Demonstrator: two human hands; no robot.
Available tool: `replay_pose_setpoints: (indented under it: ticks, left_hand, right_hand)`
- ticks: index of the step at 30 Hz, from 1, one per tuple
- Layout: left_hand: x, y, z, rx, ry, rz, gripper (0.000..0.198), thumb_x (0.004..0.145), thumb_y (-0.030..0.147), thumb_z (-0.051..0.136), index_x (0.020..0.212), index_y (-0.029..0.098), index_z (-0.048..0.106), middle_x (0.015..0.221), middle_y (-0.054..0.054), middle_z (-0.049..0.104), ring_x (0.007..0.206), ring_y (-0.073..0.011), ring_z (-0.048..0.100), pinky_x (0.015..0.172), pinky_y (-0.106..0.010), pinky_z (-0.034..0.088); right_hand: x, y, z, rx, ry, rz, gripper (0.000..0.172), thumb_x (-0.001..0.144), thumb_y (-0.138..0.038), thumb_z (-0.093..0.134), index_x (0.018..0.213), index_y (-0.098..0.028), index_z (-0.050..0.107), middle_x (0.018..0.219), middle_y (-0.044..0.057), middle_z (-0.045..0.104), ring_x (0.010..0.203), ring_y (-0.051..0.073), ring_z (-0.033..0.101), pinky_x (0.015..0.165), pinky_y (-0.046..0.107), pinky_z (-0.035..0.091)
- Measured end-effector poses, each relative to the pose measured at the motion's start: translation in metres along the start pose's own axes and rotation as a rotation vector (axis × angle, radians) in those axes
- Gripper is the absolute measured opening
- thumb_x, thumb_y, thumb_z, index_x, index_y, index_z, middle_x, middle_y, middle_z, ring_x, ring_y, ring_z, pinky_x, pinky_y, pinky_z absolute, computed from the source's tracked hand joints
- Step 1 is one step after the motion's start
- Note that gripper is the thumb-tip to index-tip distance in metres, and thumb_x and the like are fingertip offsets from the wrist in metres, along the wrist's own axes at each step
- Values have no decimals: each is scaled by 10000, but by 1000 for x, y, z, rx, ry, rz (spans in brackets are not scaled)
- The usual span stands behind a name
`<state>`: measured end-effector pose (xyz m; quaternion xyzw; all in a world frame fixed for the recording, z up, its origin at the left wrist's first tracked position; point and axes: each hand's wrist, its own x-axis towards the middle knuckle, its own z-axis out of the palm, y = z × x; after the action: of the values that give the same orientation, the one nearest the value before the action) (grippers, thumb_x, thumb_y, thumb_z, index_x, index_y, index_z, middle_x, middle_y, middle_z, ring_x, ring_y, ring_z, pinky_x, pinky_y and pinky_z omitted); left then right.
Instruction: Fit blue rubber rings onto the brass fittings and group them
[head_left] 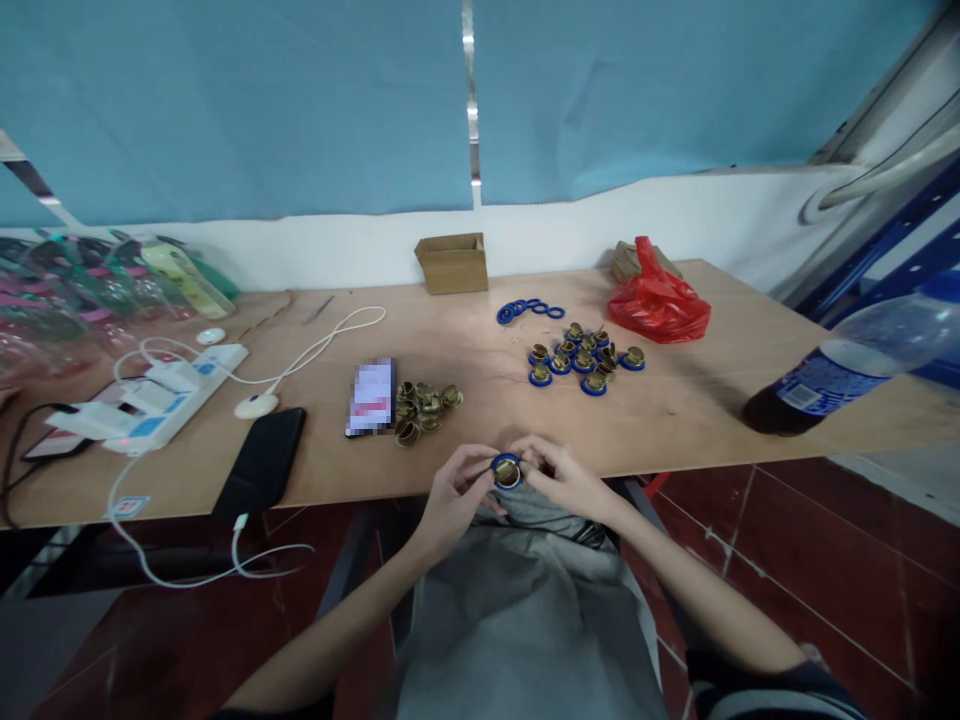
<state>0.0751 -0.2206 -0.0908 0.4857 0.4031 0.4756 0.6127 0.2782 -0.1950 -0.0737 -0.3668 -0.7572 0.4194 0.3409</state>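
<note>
A small brass-coloured round metal piece with a blue ring [507, 472] around it is held between my two hands, over my lap at the table's front edge. My left hand [459, 487] pinches its left side. From the right, the fingers of my right hand [556, 474] are closed on its rim. A pile of brass-coloured metal pieces [427, 408] without rings lies beyond my left hand. Farther right sits a group of similar pieces fitted with blue rings [583, 358]. Several loose blue rings [529, 309] lie behind that group.
A lit phone [371, 397] and a dark phone [262, 460] lie to the left, near a white power strip [176, 400] with cables. Plastic bottles [97, 290] crowd the far left. A cardboard box [452, 264], red bag [660, 305] and cola bottle [825, 380] stand farther back and right.
</note>
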Motion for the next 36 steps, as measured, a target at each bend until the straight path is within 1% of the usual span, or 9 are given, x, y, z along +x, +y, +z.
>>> replay_pose_setpoints:
  ticks: [6, 8, 11, 13, 16, 19, 23, 28, 36]
  left_hand:
    - [0, 1, 0, -32, -34, -2, 335, 871, 362, 724, 1141, 190, 623, 1089, -89, 760, 872, -221, 746, 577, -288, 660]
    - [0, 1, 0, -30, -54, 10, 339, 868, 349, 728, 1149, 192, 623, 1127, -98, 751, 929, -243, 747, 585, -289, 660]
    - [-1, 3, 0, -43, -89, 24, 375, 843, 315, 755, 1166, 199, 604, 1164, -102, 747, 980, -260, 750, 601, -284, 659]
    - [-1, 4, 0, -47, -91, 23, 391, 837, 300, 761, 1175, 201, 592, 1171, -102, 748, 990, -261, 753, 613, -284, 659]
    - [-1, 4, 0, -40, -83, 19, 382, 839, 296, 761, 1168, 202, 593, 1177, -101, 751, 992, -258, 759, 664, -305, 666]
    - [0, 2, 1, -49, -70, 27, 384, 826, 291, 774, 1151, 204, 588, 1142, -97, 762, 967, -256, 768, 704, -329, 668]
    - [1, 0, 1, -51, -61, 39, 372, 826, 286, 774, 1138, 201, 588, 1126, -96, 767, 971, -254, 768, 698, -327, 667]
    - [1, 1, 1, -62, -72, 35, 387, 837, 266, 764, 1180, 199, 596, 1133, -92, 767, 970, -234, 766, 716, -313, 665]
    - [1, 1, 0, -27, -87, 40, 394, 858, 274, 741, 1218, 194, 602, 1187, -109, 753, 1009, -253, 759, 742, -333, 670]
  right_hand:
    - [0, 1, 1, -17, 21, -15, 201, 985, -310, 498, 1092, -185, 614, 673, -58, 444, 608, 124, 429, 590, 249, 347]
    - [-1, 1, 1, -18, 32, -7, 215, 1004, -320, 478, 1120, -187, 601, 709, -42, 485, 627, 131, 455, 600, 253, 372]
    - [-1, 0, 1, -10, 15, 8, 242, 1040, -339, 424, 1147, -193, 584, 797, -5, 562, 670, 140, 503, 619, 259, 412]
    - [-1, -1, 0, -17, -1, -8, 233, 1037, -327, 427, 1151, -196, 582, 798, -4, 563, 674, 141, 503, 623, 259, 416]
    - [-1, -1, -2, -38, -12, -36, 211, 991, -290, 496, 1160, -200, 583, 745, -32, 515, 650, 136, 473, 615, 254, 396]
    - [-1, 0, -2, -43, -23, -48, 218, 972, -277, 515, 1163, -196, 582, 736, -39, 499, 639, 133, 462, 606, 252, 382]
    - [-1, 2, -2, -42, -32, -56, 215, 981, -275, 502, 1165, -193, 577, 748, -34, 501, 642, 134, 459, 608, 253, 376]
    - [-1, 1, -3, -46, -43, -55, 219, 987, -271, 497, 1179, -196, 572, 768, -31, 516, 652, 133, 463, 618, 254, 383]
    - [0, 1, -4, -48, -48, -79, 210, 983, -245, 488, 1167, -190, 573, 783, -24, 521, 665, 133, 473, 629, 256, 387]
